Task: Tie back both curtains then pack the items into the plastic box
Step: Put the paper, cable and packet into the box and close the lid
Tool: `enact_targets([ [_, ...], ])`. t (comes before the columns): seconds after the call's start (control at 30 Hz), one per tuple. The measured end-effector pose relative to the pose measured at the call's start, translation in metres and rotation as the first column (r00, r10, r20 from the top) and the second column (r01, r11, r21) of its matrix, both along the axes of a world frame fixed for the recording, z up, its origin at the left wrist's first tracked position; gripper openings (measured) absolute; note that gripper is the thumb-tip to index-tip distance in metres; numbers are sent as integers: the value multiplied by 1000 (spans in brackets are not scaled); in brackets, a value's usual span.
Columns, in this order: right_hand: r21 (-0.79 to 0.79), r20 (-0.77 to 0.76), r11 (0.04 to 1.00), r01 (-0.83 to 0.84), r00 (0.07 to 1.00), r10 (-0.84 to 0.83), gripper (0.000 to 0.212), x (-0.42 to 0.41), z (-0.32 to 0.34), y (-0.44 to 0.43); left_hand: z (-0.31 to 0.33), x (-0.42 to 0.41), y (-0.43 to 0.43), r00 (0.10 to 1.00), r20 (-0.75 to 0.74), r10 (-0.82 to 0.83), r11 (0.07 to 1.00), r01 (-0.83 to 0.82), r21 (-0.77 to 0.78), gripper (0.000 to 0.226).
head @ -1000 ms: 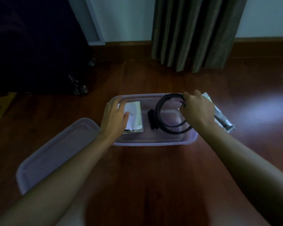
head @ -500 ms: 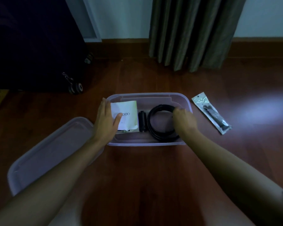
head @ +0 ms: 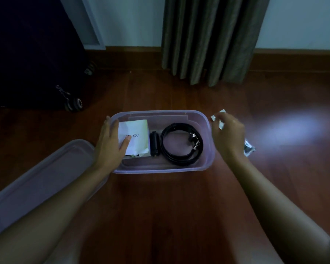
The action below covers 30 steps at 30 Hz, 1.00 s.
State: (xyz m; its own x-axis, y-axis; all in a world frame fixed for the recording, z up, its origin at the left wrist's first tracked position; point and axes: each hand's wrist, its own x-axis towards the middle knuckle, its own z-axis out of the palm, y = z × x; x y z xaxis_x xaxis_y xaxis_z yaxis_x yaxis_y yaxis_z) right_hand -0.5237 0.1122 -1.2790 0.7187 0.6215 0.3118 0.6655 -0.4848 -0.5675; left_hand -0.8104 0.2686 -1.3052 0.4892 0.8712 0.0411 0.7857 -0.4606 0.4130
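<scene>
A clear plastic box stands open on the wooden floor. Inside lie a white paper packet, a small black item and a coiled black cable. My left hand rests flat on the box's left rim, with its thumb on the white packet. My right hand is outside the box to the right, over a clear plastic packet on the floor. It hides the packet's middle, and blur keeps me from seeing whether the fingers grip it. A grey-green curtain hangs to the floor behind.
The box's lid lies on the floor at the left, under my left forearm. A dark wheeled suitcase stands at the back left against the wall. Bare wooden floor lies in front of the box.
My right hand laid the coiled cable in the box, let go and moved right, out over the plastic packet. My left hand stayed on the box's left rim.
</scene>
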Motion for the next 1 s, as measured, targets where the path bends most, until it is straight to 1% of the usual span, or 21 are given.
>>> enact_targets([
  [0.03,-29,-18,998,63,998,-64,21,14,-4,-5,0,0,0,1000,-7,-11,1000,11,13,64],
  [0.07,-108,-33,988,115,992,-119,25,27,-11,-10,0,-1,1,1000,-17,-27,999,27,28,63],
  [0.1,-221,-57,964,148,985,-164,32,40,-21,-17,0,-2,1,999,-27,-44,998,45,42,62],
  [0.17,-461,-113,875,151,967,-226,46,57,-41,-34,-2,-3,3,997,-34,-76,996,77,54,60],
  [0.2,-546,-126,827,131,964,-236,51,61,-51,-42,-2,-4,4,995,-31,-91,994,93,58,60],
  [0.23,-592,-132,798,112,963,-234,53,62,-58,-48,-3,-5,5,993,-32,-109,992,111,61,61],
  [0.27,-602,-135,791,105,964,-231,53,61,-64,-53,-4,-6,6,991,-37,-130,989,133,69,62],
  [0.4,-555,-73,814,173,964,-255,41,55,-62,-57,-4,-6,6,976,-64,-209,971,215,106,65],
  [0.5,-567,-48,803,184,966,-255,53,53,-53,-56,-4,-5,5,972,-58,-226,967,231,108,64],
  [0.57,-544,-88,820,177,960,-265,60,49,-48,-55,-3,-6,5,972,-55,-229,967,233,99,64],
  [0.67,-416,-200,889,193,934,-296,55,37,-35,-51,-1,-5,4,958,-67,-278,949,285,136,60],
  [0.73,-314,-218,927,205,935,-281,51,27,-23,-46,1,-3,1,940,-82,-330,925,340,169,58],
  [0.8,-214,-228,957,195,943,-243,49,15,-8,-40,2,-1,-5,924,-68,-375,908,381,173,62],
  [0.9,-70,-263,991,113,956,-128,48,-11,13,-27,-2,5,-17,905,-63,-421,894,426,140,67],
  [0.93,-40,-262,997,69,962,-77,47,-20,18,-23,-4,7,-20,899,-74,-431,890,437,133,68],
  [1.0,-31,-251,999,-34,968,25,46,-39,23,-17,-7,7,-23,896,-90,-435,888,444,122,72],
])
